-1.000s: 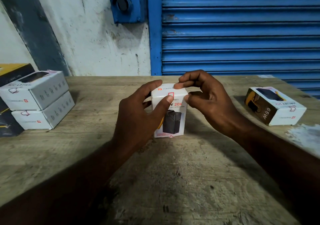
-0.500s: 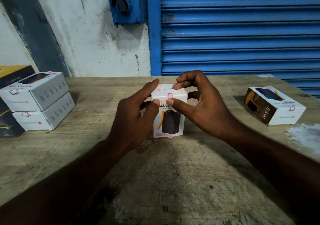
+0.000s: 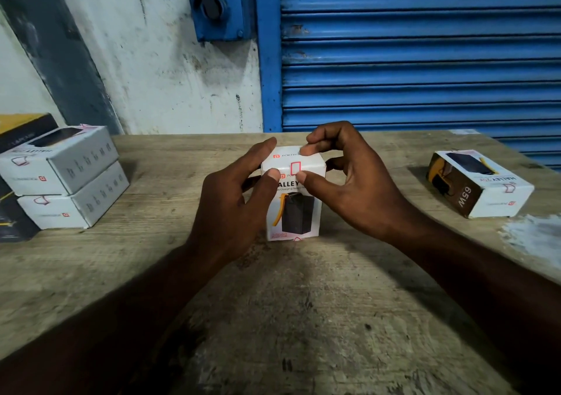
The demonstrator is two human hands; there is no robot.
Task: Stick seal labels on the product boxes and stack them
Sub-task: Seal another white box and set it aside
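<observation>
A white product box with a dark power bank printed on its front stands upright at the middle of the wooden table. A small red-outlined seal label lies over its top front edge. My left hand grips the box from the left, thumb on the front face and forefinger along the top. My right hand holds the box's top right corner, its thumb pressing the front just right of the label and its curled fingertips on the top.
Two white boxes lie stacked at the table's left, beside a black and yellow box. One more product box lies on its side at the right. A blue roller shutter and a white wall stand behind the table.
My right thumb came round from the box's right side onto its front by the label. My left thumb slid left, uncovering the label. The box stayed in place.
</observation>
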